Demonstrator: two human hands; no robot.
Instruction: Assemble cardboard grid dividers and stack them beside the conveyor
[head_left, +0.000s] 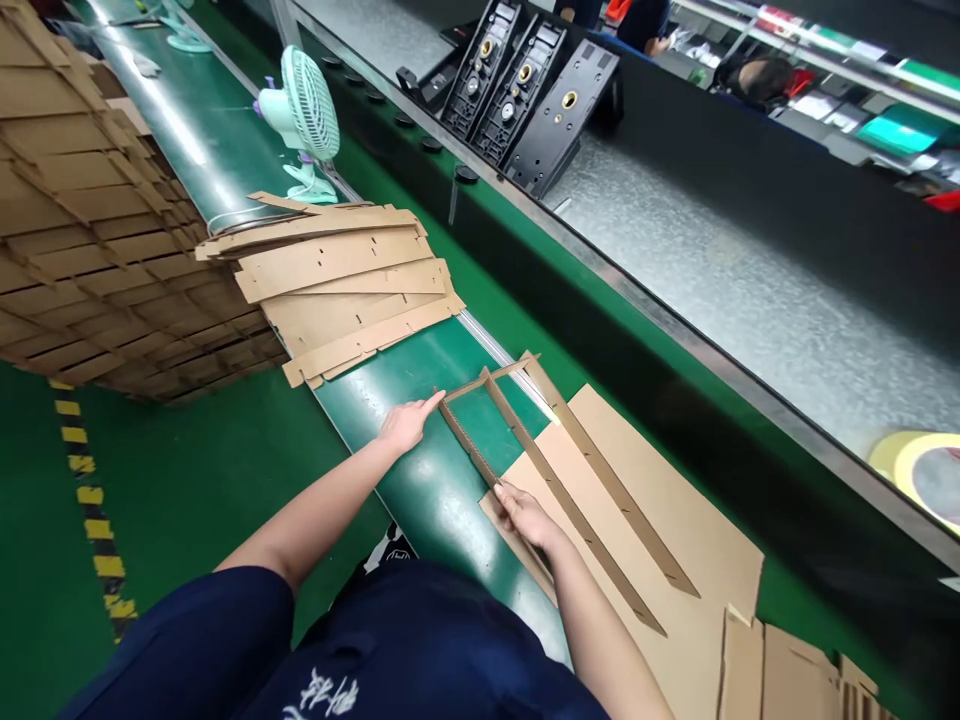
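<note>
A cardboard divider frame (529,452) stands on edge, with three long strips joined by one short cross strip at the far end. Its near part lies over a flat cardboard sheet (675,520). My left hand (406,424) is at the frame's far left corner, index finger stretched along the cross strip's end; nothing is gripped in it. My right hand (525,515) has its thumb and fingers closed round the nearest long strip, about midway along. A pile of loose cardboard strips (352,275) lies beyond the frame on the green table (360,400).
A mint fan (304,110) stands behind the strips. Stacked cardboard dividers (97,230) rise at the left. Black machine parts (525,95) and a tape roll (926,475) rest on the conveyor (720,270). More folded cardboard (795,670) is at lower right.
</note>
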